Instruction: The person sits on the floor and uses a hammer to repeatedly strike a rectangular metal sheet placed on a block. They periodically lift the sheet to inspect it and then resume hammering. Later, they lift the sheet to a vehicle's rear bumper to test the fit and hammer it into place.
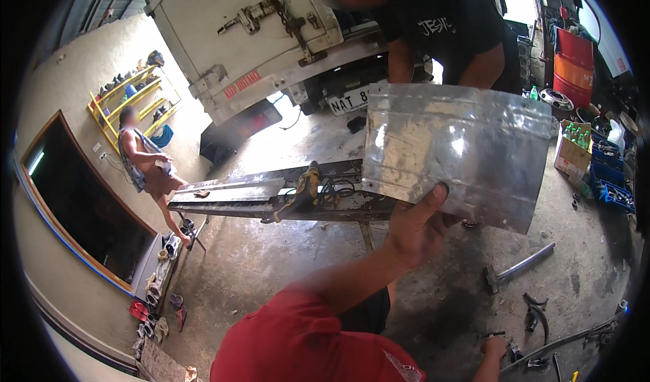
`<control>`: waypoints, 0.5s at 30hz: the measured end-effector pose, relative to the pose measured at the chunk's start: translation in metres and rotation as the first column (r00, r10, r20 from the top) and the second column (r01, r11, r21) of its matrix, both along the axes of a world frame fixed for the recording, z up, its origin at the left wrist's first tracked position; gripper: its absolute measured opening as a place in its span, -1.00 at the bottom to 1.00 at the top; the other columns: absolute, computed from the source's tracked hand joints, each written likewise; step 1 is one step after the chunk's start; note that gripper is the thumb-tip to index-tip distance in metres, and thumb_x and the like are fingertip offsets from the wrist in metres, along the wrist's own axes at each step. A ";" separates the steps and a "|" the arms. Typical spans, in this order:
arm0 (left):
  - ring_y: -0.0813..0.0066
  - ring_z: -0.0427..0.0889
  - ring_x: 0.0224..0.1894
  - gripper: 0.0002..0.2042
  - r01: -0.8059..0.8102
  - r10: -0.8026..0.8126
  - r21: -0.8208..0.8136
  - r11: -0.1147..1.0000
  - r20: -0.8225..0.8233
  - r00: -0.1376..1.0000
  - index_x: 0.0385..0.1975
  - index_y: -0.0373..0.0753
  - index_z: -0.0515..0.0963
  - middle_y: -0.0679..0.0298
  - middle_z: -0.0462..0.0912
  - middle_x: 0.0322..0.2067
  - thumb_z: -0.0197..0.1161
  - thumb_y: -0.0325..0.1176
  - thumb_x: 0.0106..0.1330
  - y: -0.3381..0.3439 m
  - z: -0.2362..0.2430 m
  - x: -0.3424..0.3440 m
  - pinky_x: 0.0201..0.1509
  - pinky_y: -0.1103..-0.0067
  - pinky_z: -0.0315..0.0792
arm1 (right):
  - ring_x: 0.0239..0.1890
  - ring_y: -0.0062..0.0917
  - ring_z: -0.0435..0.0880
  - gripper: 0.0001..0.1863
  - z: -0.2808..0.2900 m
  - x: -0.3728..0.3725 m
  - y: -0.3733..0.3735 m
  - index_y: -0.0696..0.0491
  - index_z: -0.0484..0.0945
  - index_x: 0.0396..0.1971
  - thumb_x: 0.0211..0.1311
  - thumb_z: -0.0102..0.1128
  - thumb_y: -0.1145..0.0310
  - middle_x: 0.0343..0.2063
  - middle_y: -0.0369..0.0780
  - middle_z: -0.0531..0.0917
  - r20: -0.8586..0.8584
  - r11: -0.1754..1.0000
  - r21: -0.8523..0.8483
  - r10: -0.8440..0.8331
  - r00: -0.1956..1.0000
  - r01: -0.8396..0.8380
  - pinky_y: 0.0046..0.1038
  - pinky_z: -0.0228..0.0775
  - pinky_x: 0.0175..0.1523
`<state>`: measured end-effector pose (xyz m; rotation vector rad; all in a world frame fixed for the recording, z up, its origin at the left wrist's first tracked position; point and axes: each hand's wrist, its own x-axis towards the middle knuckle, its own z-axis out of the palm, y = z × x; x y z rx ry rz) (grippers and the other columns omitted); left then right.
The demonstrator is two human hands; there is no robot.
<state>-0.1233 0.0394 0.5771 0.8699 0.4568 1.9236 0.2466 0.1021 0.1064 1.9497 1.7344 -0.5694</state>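
Note:
My left hand (pixel 423 229), reaching up from a red sleeve, is closed on the lower edge of a bent, shiny metal sheet (pixel 474 152), thumb on its face. A co-worker in a dark shirt (pixel 447 23) stands behind the sheet, arms reaching down, hands hidden by it. My right hand (pixel 494 348) is low at the bottom right, closed, with a small dark item at it that I cannot make out. A long dark steel beam (pixel 325 211) passes beneath the sheet, carrying a flat metal strip (pixel 240 192), a yellow-black power tool (pixel 308 185) and a coiled cord.
Another person (pixel 135 152) is at the beam's left end. Behind are a white truck (pixel 230 57) and yellow wall rack (pixel 108 111). At right stand a red drum (pixel 572 64), bottle box (pixel 569 148) and blue crates (pixel 606 165). A hammer (pixel 525 260), hoses and footwear lie on the floor.

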 end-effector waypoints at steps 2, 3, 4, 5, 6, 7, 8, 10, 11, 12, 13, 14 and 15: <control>0.22 0.76 0.13 -0.62 -0.057 0.057 0.009 0.998 0.036 0.998 0.32 -0.14 0.48 0.20 0.71 0.15 0.29 -0.29 0.57 -0.002 0.009 0.002 0.12 0.23 0.78 | 0.15 -0.21 0.79 -0.67 -0.006 0.004 0.000 0.06 0.78 0.01 0.34 0.35 0.24 0.06 -0.09 0.80 0.016 1.000 -0.002 0.010 1.000 -0.010 -0.21 0.68 0.18; 0.23 0.76 0.13 -0.62 -0.053 0.052 0.027 0.998 0.041 0.998 0.32 -0.14 0.48 0.21 0.71 0.14 0.29 -0.29 0.57 -0.001 0.010 0.000 0.12 0.24 0.78 | 0.14 -0.21 0.79 -0.68 -0.008 0.007 0.001 0.05 0.78 0.00 0.33 0.36 0.26 0.06 -0.09 0.80 0.027 1.000 0.000 0.009 1.000 -0.009 -0.21 0.68 0.17; 0.23 0.77 0.13 -0.62 -0.048 0.046 0.045 0.998 0.046 0.998 0.32 -0.14 0.48 0.21 0.71 0.14 0.28 -0.30 0.58 0.000 0.010 -0.001 0.12 0.25 0.78 | 0.18 -0.21 0.77 -0.67 -0.010 0.009 0.001 0.05 0.77 0.03 0.34 0.35 0.26 0.10 -0.09 0.78 0.023 1.000 -0.016 -0.018 1.000 0.018 -0.19 0.67 0.19; 0.24 0.77 0.12 -0.63 -0.051 0.048 0.060 0.997 0.046 0.998 0.32 -0.14 0.48 0.21 0.71 0.14 0.28 -0.30 0.58 -0.001 0.011 -0.002 0.11 0.26 0.79 | 0.21 -0.20 0.75 -0.66 -0.010 0.007 0.002 0.05 0.76 0.06 0.35 0.34 0.26 0.14 -0.08 0.76 0.014 0.999 -0.036 -0.038 0.999 0.039 -0.18 0.65 0.21; 0.24 0.76 0.13 -0.63 -0.052 0.049 0.063 0.997 0.047 0.998 0.32 -0.14 0.48 0.21 0.71 0.14 0.27 -0.30 0.58 -0.002 0.012 -0.003 0.12 0.27 0.79 | 0.25 -0.20 0.73 -0.64 -0.011 0.005 0.003 0.04 0.75 0.09 0.36 0.33 0.26 0.18 -0.08 0.74 0.005 0.997 -0.055 -0.059 0.998 0.059 -0.16 0.64 0.24; 0.25 0.76 0.13 -0.63 -0.054 0.051 0.065 0.996 0.046 0.998 0.32 -0.15 0.48 0.21 0.71 0.13 0.27 -0.30 0.58 -0.004 0.013 -0.004 0.12 0.27 0.79 | 0.24 -0.20 0.74 -0.64 -0.013 0.004 0.001 0.04 0.75 0.09 0.36 0.32 0.26 0.17 -0.08 0.74 -0.004 0.999 -0.040 -0.030 1.000 0.030 -0.16 0.64 0.23; 0.25 0.76 0.14 -0.63 -0.050 0.047 0.069 0.996 0.051 0.998 0.32 -0.16 0.48 0.21 0.71 0.13 0.27 -0.30 0.58 -0.004 0.013 -0.005 0.13 0.28 0.79 | 0.23 -0.20 0.74 -0.64 -0.016 0.006 -0.001 0.05 0.75 0.08 0.36 0.32 0.26 0.17 -0.08 0.75 -0.008 1.000 -0.021 -0.007 1.000 0.007 -0.17 0.64 0.23; 0.26 0.76 0.15 -0.62 -0.077 0.073 0.051 0.996 0.078 0.994 0.32 -0.16 0.47 0.20 0.70 0.14 0.27 -0.30 0.59 -0.004 0.009 -0.006 0.14 0.30 0.78 | 0.23 -0.20 0.75 -0.65 -0.021 0.010 -0.003 0.05 0.75 0.08 0.36 0.31 0.26 0.16 -0.08 0.75 -0.017 1.000 0.001 0.014 1.000 -0.014 -0.17 0.64 0.23; 0.26 0.75 0.16 -0.62 -0.091 0.086 0.042 0.995 0.090 0.992 0.33 -0.16 0.47 0.20 0.70 0.14 0.26 -0.29 0.59 -0.004 0.008 -0.007 0.15 0.32 0.78 | 0.23 -0.20 0.75 -0.65 -0.023 0.010 -0.004 0.05 0.75 0.08 0.37 0.30 0.26 0.16 -0.08 0.75 -0.024 1.000 0.006 0.011 1.000 -0.011 -0.18 0.64 0.23; 0.27 0.75 0.16 -0.62 -0.104 0.100 0.039 0.994 0.091 0.991 0.33 -0.17 0.47 0.20 0.69 0.15 0.26 -0.29 0.59 -0.004 0.006 -0.008 0.16 0.33 0.78 | 0.22 -0.21 0.75 -0.65 -0.026 0.010 -0.004 0.04 0.75 0.08 0.37 0.30 0.26 0.15 -0.08 0.75 -0.030 1.000 0.010 0.008 1.000 -0.008 -0.18 0.64 0.24; 0.27 0.75 0.17 -0.62 -0.118 0.114 0.035 0.992 0.092 0.989 0.33 -0.17 0.46 0.20 0.69 0.15 0.25 -0.29 0.60 -0.005 0.005 -0.008 0.17 0.34 0.78 | 0.22 -0.21 0.75 -0.65 -0.028 0.010 -0.004 0.04 0.75 0.08 0.37 0.30 0.25 0.15 -0.08 0.75 -0.021 1.000 0.008 0.009 1.000 -0.009 -0.19 0.64 0.24; 0.27 0.75 0.17 -0.62 -0.134 0.131 0.033 0.990 0.092 0.987 0.33 -0.18 0.46 0.20 0.69 0.16 0.25 -0.28 0.60 -0.006 0.004 -0.009 0.18 0.35 0.78 | 0.22 -0.22 0.75 -0.65 -0.029 0.008 -0.003 0.04 0.75 0.08 0.37 0.30 0.25 0.15 -0.08 0.75 -0.013 1.000 0.007 0.012 1.000 -0.012 -0.19 0.64 0.24; 0.27 0.75 0.17 -0.62 -0.126 0.122 0.037 0.991 0.083 0.989 0.33 -0.18 0.46 0.20 0.69 0.16 0.24 -0.28 0.60 -0.006 0.002 -0.011 0.18 0.35 0.77 | 0.22 -0.22 0.75 -0.65 -0.030 0.008 -0.003 0.04 0.75 0.08 0.37 0.31 0.25 0.15 -0.08 0.75 -0.005 1.000 0.006 0.016 1.000 -0.015 -0.19 0.64 0.24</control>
